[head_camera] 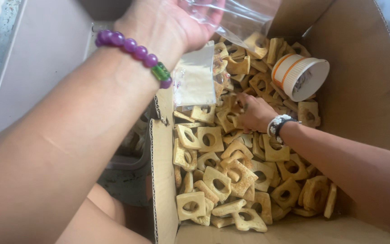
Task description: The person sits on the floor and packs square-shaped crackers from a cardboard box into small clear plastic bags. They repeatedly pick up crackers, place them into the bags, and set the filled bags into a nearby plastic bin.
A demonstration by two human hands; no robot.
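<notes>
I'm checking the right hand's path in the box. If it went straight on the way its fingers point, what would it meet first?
The right hand points toward the upper left, fingers already in the pale ring-shaped pieces. Going on, it would likely push through more of them, then reach the clear plastic bag held by the left hand; depth is unclear.

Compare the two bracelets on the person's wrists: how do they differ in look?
The left bracelet is a single strand of large round purple beads with one green bead; the right bracelet is made of small white and dark beads and looks wider. The left bracelet hangs near the clear plastic bag, above the box; the right bracelet sits low over the tan ring-shaped pieces. Both are beaded and worn at the wrist.
</notes>
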